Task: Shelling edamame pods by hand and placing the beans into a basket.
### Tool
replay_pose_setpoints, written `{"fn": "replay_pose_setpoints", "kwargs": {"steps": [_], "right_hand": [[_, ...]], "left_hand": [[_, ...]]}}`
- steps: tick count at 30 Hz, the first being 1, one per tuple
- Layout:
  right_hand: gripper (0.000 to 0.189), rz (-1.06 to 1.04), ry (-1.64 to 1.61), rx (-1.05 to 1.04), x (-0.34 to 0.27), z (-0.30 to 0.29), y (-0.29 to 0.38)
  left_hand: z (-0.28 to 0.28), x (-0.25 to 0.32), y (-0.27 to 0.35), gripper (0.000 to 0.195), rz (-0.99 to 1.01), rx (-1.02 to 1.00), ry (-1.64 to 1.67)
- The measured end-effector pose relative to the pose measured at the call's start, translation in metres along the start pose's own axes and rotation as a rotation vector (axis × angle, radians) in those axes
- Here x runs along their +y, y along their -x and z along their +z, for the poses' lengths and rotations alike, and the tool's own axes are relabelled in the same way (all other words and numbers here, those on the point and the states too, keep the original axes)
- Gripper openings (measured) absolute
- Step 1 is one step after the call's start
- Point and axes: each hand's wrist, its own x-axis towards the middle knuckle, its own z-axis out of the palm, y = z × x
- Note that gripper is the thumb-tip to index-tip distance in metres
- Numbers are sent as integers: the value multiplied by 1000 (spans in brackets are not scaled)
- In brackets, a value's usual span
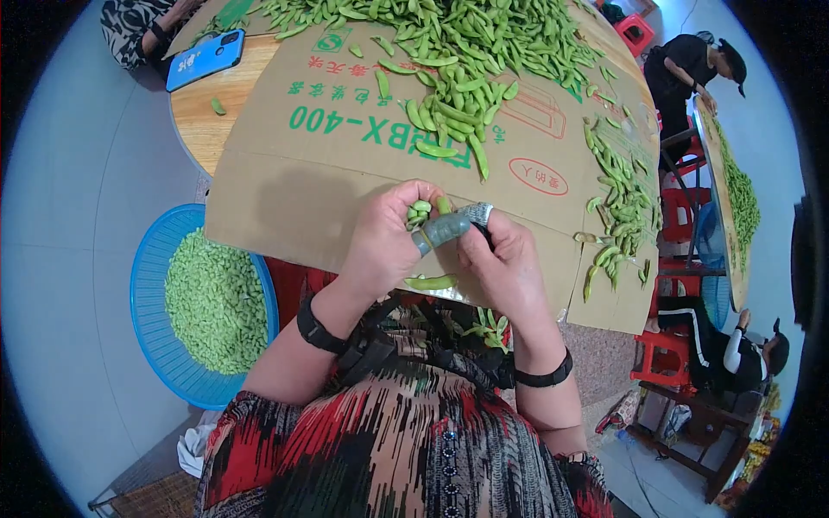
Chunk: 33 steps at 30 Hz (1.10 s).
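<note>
Over the near part of a flattened cardboard sheet (291, 188), my two hands meet. Several shelled green beans (418, 212) are gathered in my left hand (388, 236), whose finger wears a grey-green cover with a band. A green pod (443, 205) stands between the hands. My right hand (508, 259) has its fingers bent near that pod, with a knitted cover on one finger; its grip is partly hidden. A loose pod (431, 282) lies at the sheet's near edge. Beyond the hands spreads a large heap of pods (479, 45), and more pods (615, 188) lie at the right.
A blue plastic basket (139, 304) of shelled beans stands at the left, below the table. A blue phone (206, 59) lies on the wooden tabletop (194, 123). Pods and scraps (489, 329) rest on my lap. Two people are at another table (719, 181) on the right, near red stools (664, 359).
</note>
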Motion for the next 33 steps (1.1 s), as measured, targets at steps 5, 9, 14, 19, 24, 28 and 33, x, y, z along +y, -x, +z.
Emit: {"fn": "replay_pose_setpoints", "kwargs": {"steps": [5, 9, 14, 19, 24, 28, 33], "right_hand": [[15, 97, -120, 20, -3, -7, -4], [16, -6, -2, 61, 2, 2, -8], [22, -62, 428, -168, -9, -5, -21], [23, -322, 916, 76, -25, -10, -68], [12, -424, 1304, 28, -11, -6, -83], [14, -393, 1307, 44, -12, -8, -76], [19, -179, 702, 119, -16, -30, -50]], "left_hand": [[2, 10, -1, 19, -107, -32, 300], [-2, 10, -2, 19, -126, -22, 528], [-10, 3, 0, 18, -68, 102, 504], [-16, 7, -1, 23, -50, 207, 503], [-12, 12, 0, 26, -119, 201, 416], [-9, 22, 11, 22, -119, -87, -241], [-8, 26, 16, 26, 160, -122, -438]]}}
